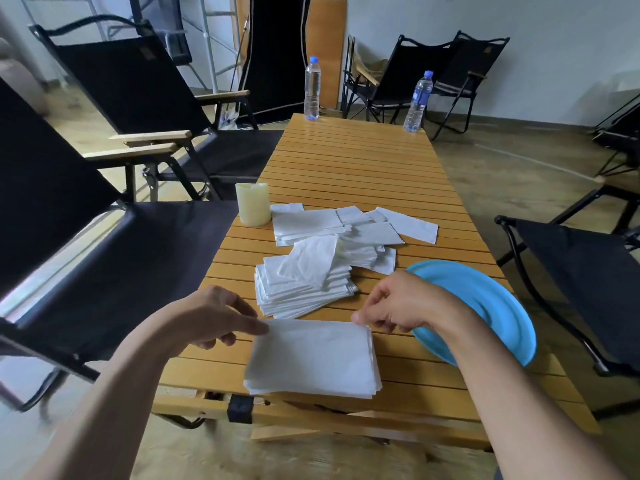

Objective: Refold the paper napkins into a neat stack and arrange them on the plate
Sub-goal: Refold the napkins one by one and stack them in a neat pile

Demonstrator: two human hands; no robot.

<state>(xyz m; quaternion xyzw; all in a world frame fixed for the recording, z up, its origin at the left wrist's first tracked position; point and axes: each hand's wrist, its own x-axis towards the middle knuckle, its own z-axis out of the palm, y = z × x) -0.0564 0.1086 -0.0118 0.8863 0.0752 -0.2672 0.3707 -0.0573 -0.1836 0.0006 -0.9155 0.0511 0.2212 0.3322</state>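
**A:** where's the folded napkin (311, 358) sitting rn?

**B:** It's laid flat at the near edge of the slatted table (346, 161). The far-left corner is pinched by the left hand (214, 317) and the far-right by the right hand (398, 306), with the fingers curled in.

**A:** and the rest?

**B:** A napkin stack (301, 289) is seen just behind it. Loose napkins (346, 226) are scattered further back, near a candle (252, 204). The blue plate (485, 306) is parked to the right.
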